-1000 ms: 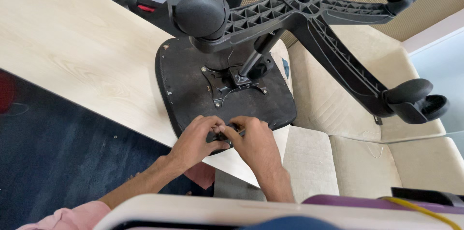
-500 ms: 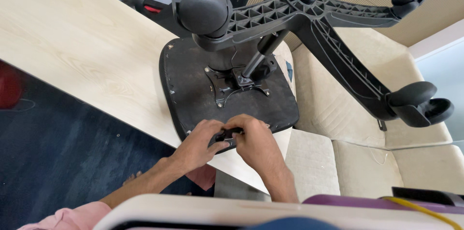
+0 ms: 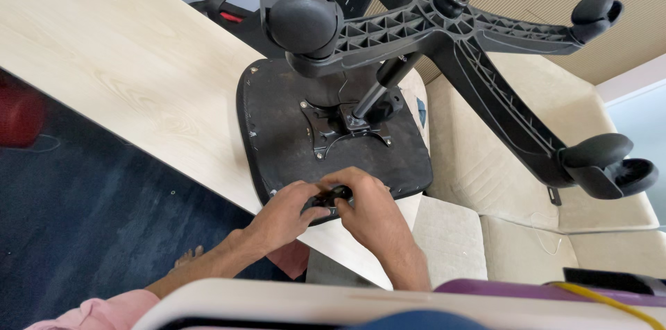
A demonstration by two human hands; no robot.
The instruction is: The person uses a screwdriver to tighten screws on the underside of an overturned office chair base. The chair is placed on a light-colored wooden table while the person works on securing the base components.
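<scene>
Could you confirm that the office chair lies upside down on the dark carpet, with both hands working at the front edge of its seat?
Not quite: the head view shows the upturned chair resting on the pale wooden table, not the carpet. Both hands, left and right, do work at the seat's edge.

— Where are we here, an office?
— Looks like an office lounge: a long pale wood-grain table (image 3: 118, 59), dark blue carpet (image 3: 76, 233) underneath, and a cream upholstered sofa (image 3: 499, 226) alongside.
— And that chair?
— A black swivel office chair (image 3: 333, 143) upended on the table, castors (image 3: 302, 21) up.
</scene>
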